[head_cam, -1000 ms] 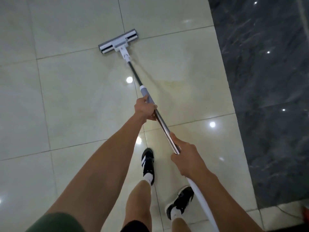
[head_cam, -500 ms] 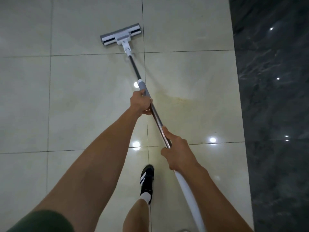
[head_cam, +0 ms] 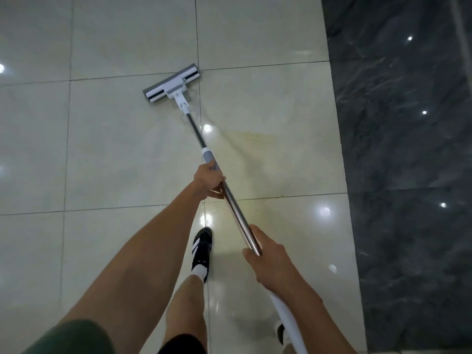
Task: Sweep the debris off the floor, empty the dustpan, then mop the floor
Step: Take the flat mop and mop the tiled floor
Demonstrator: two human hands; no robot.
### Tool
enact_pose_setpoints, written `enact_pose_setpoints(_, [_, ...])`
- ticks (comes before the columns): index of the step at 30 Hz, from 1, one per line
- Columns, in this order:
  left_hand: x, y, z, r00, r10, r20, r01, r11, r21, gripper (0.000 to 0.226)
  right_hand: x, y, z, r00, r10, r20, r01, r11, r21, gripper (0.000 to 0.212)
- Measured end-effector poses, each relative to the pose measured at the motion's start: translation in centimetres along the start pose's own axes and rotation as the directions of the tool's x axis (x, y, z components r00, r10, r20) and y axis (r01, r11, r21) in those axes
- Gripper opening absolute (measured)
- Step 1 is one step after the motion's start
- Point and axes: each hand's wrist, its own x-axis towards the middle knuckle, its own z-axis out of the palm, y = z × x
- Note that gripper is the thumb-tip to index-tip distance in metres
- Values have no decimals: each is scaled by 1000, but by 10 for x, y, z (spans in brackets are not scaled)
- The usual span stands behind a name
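A flat mop with a grey-and-white head (head_cam: pixel 171 84) lies on the cream floor tiles (head_cam: pixel 115 149), ahead of me and slightly left. Its metal pole (head_cam: pixel 233 208) runs back toward me, ending in a white grip by my right side. My left hand (head_cam: pixel 209 180) grips the pole just below its grey collar. Lower down the pole, my right hand (head_cam: pixel 268 256) grips it where the metal meets the white part. A faint yellowish stain (head_cam: pixel 258 141) marks the tile right of the pole.
A dark marble strip (head_cam: pixel 408 175) borders the cream tiles along the right. My left foot in a black shoe (head_cam: pixel 201 247) is set forward under the pole; the other shoe (head_cam: pixel 280 333) shows near the bottom. Ceiling lights reflect off the glossy tiles.
The mop head has been pulled back toward me and turned slightly, now lying across a tile joint. Both hands keep their grip on the pole. My view has shifted with my step.
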Motion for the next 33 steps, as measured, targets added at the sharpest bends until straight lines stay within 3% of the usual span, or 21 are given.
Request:
enact_pose_setpoints(3, [-43, -38, 59, 1000, -19, -6, 19, 1000, 11, 45, -50, 65, -23, 997, 67, 41, -68, 997, 34, 20])
enact_pose_setpoints(8, [-124, -101, 179, 996, -93, -6, 93, 995, -22, 51, -141, 167, -81, 992, 124, 18, -118, 971, -209, 25])
enact_pose_setpoints(12, [-165, -113, 239, 994, -99, -41, 95, 993, -76, 48, -181, 200, -121, 995, 79, -59, -95, 928, -361, 38])
enact_pose_setpoints(17, [-162, -92, 244, 988, -78, -133, 68, 995, -78, 45, -165, 194, -140, 996, -73, -49, 46, 907, -418, 47])
enact_pose_setpoints(25, [-148, -90, 253, 984, -81, -156, 65, 992, -108, 62, -151, 195, -158, 999, -14, 30, 26, 882, -470, 46])
enact_pose_setpoints(28, [-136, -78, 251, 982, -76, -170, 51, 988, -143, 64, -130, 185, -170, 995, 79, 56, -45, 891, -452, 45])
enact_pose_setpoints(33, [-102, -40, 233, 976, -98, -192, 56, 975, -215, 69, -84, 154, -188, 998, 3, 65, 31, 852, -523, 51])
